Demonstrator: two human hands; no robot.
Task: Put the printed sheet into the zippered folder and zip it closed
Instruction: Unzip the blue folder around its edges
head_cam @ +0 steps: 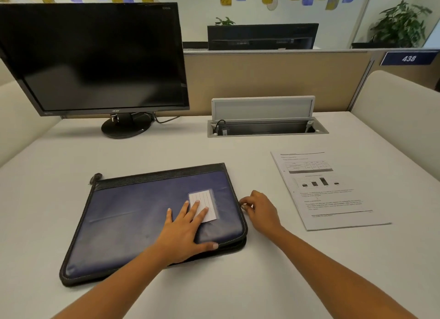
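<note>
Working at a desk [166, 152], with a dark monitor [95, 56] standing at the back left. Judging the step in hand as opening the folder [133, 214], seeing it lying flat and closed near the front of the desk. Seeing the sheet [333, 199] lying face up on the desk, well apart to the right and not yet inside.

Pressing the left hand [183, 228] flat on the cover, fingers straight and spread, gripping nothing, fingertips overlapping the label [208, 199]. Holding the right hand [262, 211] at the folder's right edge, fingers [244, 206] curled with the thumb drawn close. Possibly pinching a zip pull there, but not being able to tell pinching from mere touching, seeing no pull.

Keeping the left palm weighing down near the corner being worked, to stop the folder sliding or lifting. Pulling along the line of the zip rather than upward. Slowing round the rounded near corner, probably snagging there otherwise. Moving the left thumb off the near edge before running the zip past it. Running the zip far enough to open the cover wide, sparing the sheet a bend going in.
</note>
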